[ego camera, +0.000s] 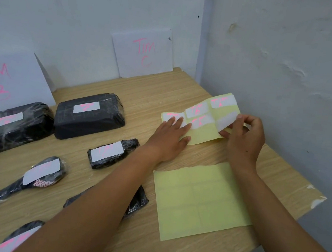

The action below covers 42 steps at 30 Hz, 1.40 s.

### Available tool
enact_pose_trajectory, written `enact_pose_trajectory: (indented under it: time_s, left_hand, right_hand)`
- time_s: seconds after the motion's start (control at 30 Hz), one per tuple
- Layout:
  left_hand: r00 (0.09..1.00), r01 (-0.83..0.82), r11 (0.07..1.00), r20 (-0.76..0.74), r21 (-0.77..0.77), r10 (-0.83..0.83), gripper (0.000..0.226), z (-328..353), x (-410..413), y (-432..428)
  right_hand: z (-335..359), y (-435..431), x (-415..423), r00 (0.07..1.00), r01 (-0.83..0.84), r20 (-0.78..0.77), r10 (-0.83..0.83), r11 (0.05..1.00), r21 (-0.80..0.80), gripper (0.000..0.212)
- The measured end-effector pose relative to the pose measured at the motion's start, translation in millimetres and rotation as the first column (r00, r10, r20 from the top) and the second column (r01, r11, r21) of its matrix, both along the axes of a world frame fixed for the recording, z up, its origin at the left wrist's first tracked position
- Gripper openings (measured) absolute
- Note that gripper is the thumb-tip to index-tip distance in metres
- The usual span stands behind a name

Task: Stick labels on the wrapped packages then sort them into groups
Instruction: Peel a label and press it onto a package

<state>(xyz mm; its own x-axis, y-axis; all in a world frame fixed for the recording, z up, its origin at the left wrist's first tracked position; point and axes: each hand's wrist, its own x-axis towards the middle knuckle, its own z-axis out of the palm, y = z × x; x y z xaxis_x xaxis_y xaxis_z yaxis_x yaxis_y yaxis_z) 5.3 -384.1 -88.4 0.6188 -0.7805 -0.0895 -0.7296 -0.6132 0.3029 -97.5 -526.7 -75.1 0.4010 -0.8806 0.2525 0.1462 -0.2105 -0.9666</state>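
Observation:
A yellow label sheet [204,133] with several white labels written in pink lies at the table's far right. My left hand [170,134] presses flat on its left part. My right hand [243,135] pinches a white label [225,120] that is partly peeled up from the sheet. Several black plastic-wrapped packages lie to the left, most with a white label on top: a block [91,116], a longer block [7,129], a small one [111,153] and a brush-shaped one [24,181]. One package [138,202] lies half hidden under my left forearm.
An empty yellow backing sheet [199,201] lies near the front right. White signs reading "TIM B" [5,83] and "TIM C" [143,53] lean on the back wall. The wooden table [167,247] ends at a chipped right edge beside the side wall.

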Motion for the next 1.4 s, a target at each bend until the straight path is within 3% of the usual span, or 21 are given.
enact_pose_trajectory:
  time_s: [0.13,0.23,0.3,0.4,0.47,0.63,0.83,0.93,1.07,1.13,1.27,1.4]
  left_hand:
    - [1.000,-0.022,0.999,-0.019,-0.029,0.022,0.052,1,-1,-1]
    - [0.991,-0.102,0.976,-0.104,-0.193,0.083,0.051,5,-5,-1]
    - [0.977,-0.179,0.918,-0.171,-0.354,0.124,0.048,8,-8,0]
    - [0.986,-0.169,0.824,-0.106,-0.540,0.132,0.033,12,-14,2]
    - [0.979,-0.203,0.728,-0.143,-0.655,0.145,0.024,20,-20,1]
    - [0.859,-0.450,0.599,-0.504,-0.663,0.088,0.028,44,-32,-1]
    - [0.723,-0.624,0.431,-0.691,-0.651,0.004,0.017,68,-35,25]
    - [0.697,-0.677,0.351,-0.717,-0.647,0.024,0.014,76,-32,48]
    - [0.682,-0.714,0.263,-0.729,-0.649,0.052,0.016,83,-28,85]
    - [0.680,-0.724,0.220,-0.730,-0.654,0.065,0.015,84,-25,110]
    - [0.683,-0.729,0.158,-0.721,-0.666,0.115,0.021,87,-21,155]
    - [0.696,-0.710,0.068,-0.686,-0.700,0.213,0.011,93,-19,211]
  right_hand:
    - [1,-1,0,0.999,0.022,0.028,-0.021,0.998,-0.063,0.015]
    - [-1,4,2,0.997,-0.046,-0.073,0.030,0.972,-0.231,0.008]
    - [-1,11,3,0.987,-0.120,-0.142,0.074,0.930,-0.349,0.006]
    - [-2,15,4,0.965,-0.229,-0.226,0.133,0.848,-0.478,0.007]
    - [-3,14,5,0.957,-0.259,-0.264,0.125,0.778,-0.572,0.012]
    - [5,26,8,0.952,-0.279,-0.301,0.053,0.558,-0.782,0.026]
    - [23,52,17,0.983,-0.181,-0.169,0.066,0.337,-0.924,0.023]
    - [33,70,20,0.974,-0.222,-0.188,0.123,0.411,-0.884,0.021]
    - [49,108,32,0.954,-0.301,-0.192,0.232,0.731,-0.612,0.036]
    - [57,132,42,0.920,-0.392,-0.184,0.347,0.817,-0.422,0.036]
    - [64,176,55,0.859,-0.510,-0.129,0.496,0.798,-0.322,0.016]
    - [69,236,68,0.792,-0.602,-0.094,0.604,0.743,-0.292,0.031]
